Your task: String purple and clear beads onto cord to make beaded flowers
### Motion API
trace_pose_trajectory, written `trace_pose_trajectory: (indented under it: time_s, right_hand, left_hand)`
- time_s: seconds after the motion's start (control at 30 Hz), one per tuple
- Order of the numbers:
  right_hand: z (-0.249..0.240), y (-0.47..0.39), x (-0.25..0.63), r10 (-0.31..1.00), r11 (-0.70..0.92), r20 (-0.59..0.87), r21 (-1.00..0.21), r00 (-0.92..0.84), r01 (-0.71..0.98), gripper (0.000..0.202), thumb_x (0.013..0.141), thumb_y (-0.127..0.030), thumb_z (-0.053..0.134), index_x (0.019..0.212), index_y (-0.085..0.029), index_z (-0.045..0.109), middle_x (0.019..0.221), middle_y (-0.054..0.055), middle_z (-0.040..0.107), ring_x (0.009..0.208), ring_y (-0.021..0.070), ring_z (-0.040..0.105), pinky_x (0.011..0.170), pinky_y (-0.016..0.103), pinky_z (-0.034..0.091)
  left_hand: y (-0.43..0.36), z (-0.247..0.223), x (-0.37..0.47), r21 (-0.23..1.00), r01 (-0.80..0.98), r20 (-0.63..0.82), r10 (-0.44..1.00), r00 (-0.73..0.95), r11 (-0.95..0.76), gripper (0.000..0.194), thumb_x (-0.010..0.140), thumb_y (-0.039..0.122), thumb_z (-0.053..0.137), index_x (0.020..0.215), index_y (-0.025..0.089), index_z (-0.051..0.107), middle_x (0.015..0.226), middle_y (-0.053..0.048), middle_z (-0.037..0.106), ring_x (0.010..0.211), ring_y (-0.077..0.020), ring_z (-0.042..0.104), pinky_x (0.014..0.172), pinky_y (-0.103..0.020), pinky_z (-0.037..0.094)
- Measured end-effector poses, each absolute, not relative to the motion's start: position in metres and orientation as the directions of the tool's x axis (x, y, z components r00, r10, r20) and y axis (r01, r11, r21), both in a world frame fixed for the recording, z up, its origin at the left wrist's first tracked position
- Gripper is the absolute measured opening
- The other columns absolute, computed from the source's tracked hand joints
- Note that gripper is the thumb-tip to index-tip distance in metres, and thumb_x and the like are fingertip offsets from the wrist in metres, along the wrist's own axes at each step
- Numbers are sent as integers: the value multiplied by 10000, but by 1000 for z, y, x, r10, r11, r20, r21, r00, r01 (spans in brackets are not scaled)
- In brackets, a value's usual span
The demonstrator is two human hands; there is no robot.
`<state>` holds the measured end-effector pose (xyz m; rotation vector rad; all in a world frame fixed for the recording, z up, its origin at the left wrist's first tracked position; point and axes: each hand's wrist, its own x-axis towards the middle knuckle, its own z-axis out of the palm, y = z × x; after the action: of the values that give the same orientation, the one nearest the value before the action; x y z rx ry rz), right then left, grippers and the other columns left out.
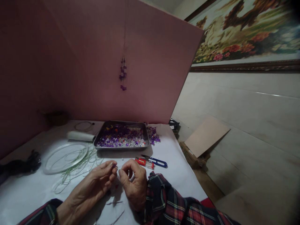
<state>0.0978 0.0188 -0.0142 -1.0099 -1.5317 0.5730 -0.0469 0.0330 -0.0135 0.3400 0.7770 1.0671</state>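
Note:
Between the thumb and fingertips of my left hand is a small dark purple bead. My right hand is close beside it, thumb and forefinger pinched together; whatever they hold is too small to make out. Beyond both hands stands a metal tray filled with purple, clear and some orange and red beads. Just past my right hand lie a red lighter and blue-handled thread snips. Short dark strands lie on the white table cover below the hands.
Left of the tray are a white roll, a clear ring and tangled pale green cord. Purple beaded pieces lie at the tray's right. A purple bead strand hangs against the pink panel. The table's right edge drops beside cardboard.

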Motion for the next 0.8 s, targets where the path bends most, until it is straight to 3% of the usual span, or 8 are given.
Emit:
trace_pose_trajectory:
  time_s: [0.8]
  right_hand:
    - [-12, 19, 99, 830, 530, 557, -804, 29, 269, 221, 816, -276, 534, 622, -173, 509, 564, -28, 488, 523, 102, 441, 516, 229, 321]
  left_hand:
    - [30, -9, -43, 716, -570, -337, 915, 224, 403, 82, 703, 96, 731, 756, 129, 677, 708, -34, 640, 578, -81, 601, 576, -190, 519]
